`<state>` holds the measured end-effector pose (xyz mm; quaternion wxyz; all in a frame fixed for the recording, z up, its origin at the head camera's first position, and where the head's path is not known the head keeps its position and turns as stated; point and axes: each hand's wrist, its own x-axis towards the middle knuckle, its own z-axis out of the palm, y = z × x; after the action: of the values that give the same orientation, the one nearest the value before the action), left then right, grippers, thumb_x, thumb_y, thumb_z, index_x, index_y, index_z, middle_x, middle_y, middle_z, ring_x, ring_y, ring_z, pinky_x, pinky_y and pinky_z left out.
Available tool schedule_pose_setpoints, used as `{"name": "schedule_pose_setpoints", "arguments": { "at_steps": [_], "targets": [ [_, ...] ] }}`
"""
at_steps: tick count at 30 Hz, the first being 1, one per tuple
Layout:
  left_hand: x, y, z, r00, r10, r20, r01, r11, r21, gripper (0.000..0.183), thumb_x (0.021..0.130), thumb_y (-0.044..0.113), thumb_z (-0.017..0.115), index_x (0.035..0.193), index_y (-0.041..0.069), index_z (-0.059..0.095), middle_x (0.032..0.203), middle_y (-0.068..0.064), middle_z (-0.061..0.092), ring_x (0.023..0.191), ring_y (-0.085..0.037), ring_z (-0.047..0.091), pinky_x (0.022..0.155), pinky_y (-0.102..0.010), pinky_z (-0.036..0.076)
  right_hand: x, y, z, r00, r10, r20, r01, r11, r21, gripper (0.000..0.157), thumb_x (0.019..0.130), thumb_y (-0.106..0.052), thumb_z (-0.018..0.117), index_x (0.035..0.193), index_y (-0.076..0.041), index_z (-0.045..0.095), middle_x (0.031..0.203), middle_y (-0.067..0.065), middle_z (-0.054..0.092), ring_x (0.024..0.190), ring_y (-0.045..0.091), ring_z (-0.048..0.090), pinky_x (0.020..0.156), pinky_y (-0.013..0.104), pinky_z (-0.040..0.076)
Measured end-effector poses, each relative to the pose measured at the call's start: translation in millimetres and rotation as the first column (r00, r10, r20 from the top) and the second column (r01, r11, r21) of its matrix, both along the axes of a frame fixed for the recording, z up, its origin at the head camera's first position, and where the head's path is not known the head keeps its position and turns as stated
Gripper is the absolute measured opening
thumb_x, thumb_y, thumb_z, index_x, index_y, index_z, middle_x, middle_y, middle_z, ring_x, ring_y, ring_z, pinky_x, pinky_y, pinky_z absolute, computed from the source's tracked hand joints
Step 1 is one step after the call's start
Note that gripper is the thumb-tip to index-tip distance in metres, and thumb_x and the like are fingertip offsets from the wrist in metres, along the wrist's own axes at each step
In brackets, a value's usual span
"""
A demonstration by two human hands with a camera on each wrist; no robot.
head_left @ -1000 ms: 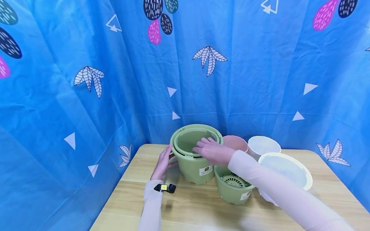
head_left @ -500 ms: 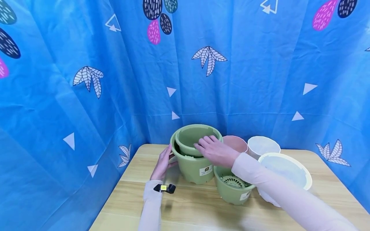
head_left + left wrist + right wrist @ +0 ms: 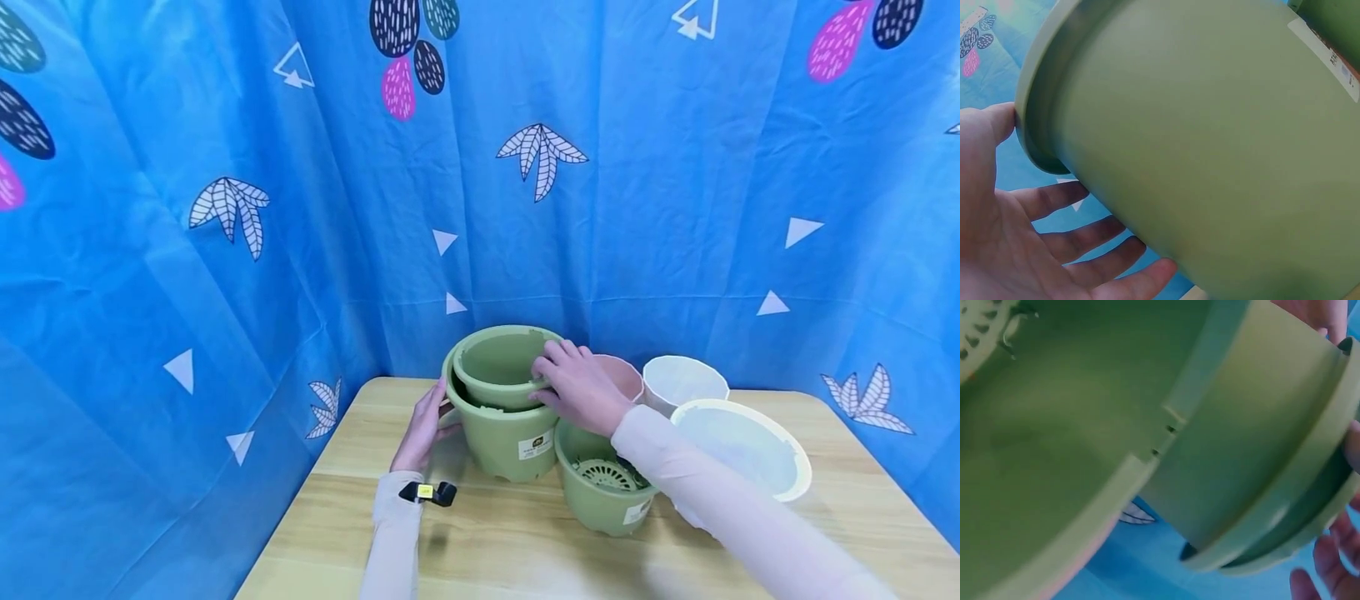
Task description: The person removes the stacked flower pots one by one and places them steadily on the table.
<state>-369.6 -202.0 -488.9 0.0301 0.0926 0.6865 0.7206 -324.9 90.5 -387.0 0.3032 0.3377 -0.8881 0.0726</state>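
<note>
Two green flowerpots stand nested at the back left of the table in the head view. The smaller flowerpot (image 3: 498,362) sits raised inside the larger flowerpot (image 3: 498,446), its rim above the larger one's. My right hand (image 3: 583,390) pinches the smaller pot's right rim, fingers over the inside and thumb outside. My left hand (image 3: 420,429) steadies the larger pot from the left. In the left wrist view its thumb touches the rim and its extended fingers (image 3: 1104,231) rest against the wall. The larger pot's inside is mostly hidden.
Right beside the nested pair stands another green flowerpot (image 3: 600,500) with a slotted disc (image 3: 606,473) inside. Behind it are a pink pot (image 3: 621,377) and a white pot (image 3: 684,377). A wide pale-rimmed container (image 3: 750,450) is partly behind my right sleeve. Blue curtain (image 3: 645,208) surrounds the table.
The smaller flowerpot has come up from deep inside the larger one to above its rim. My right hand has shifted slightly right on its rim. The left hand stays put.
</note>
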Motion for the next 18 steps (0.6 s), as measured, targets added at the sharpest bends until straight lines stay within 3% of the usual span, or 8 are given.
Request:
{"name": "schedule_pose_setpoints", "arguments": {
  "at_steps": [8,14,18],
  "targets": [
    [0.3,4,0.9,1.000,-0.001,-0.005,0.001,1.000,0.000,0.068,0.107,0.059,0.043,0.154,0.009,0.045,0.160,-0.017,0.044,0.146,-0.044,0.044,0.112,-0.067,0.045,-6.2,5,-19.6,0.998,-0.063,-0.014,0.058,0.971,-0.230,0.038,0.085,-0.036,0.086,0.102,-0.010,0.064,0.099,0.008,0.056,0.082,0.026,0.051,0.067,0.035,0.044],
    [1.5,7,0.3,1.000,0.000,-0.009,0.000,1.000,-0.006,0.068,0.107,0.058,0.042,0.155,0.010,0.044,0.161,-0.016,0.042,0.146,-0.044,0.044,0.111,-0.067,0.045,-7.7,-3,-27.0,0.981,-0.192,0.036,0.193,0.924,-0.331,0.071,0.079,-0.058,0.084,0.123,-0.006,0.063,0.111,0.016,0.057,0.091,0.035,0.056,0.074,0.046,0.052],
    [1.1,8,2.3,1.000,0.001,-0.016,-0.001,1.000,-0.009,0.068,0.107,0.058,0.042,0.155,0.010,0.044,0.160,-0.017,0.043,0.145,-0.043,0.045,0.110,-0.067,0.046,-8.4,-7,-27.8,0.956,-0.271,0.109,0.292,0.898,-0.330,0.086,0.079,-0.068,0.078,0.139,-0.009,0.057,0.127,0.022,0.055,0.104,0.038,0.054,0.083,0.051,0.051]
  ]
}}
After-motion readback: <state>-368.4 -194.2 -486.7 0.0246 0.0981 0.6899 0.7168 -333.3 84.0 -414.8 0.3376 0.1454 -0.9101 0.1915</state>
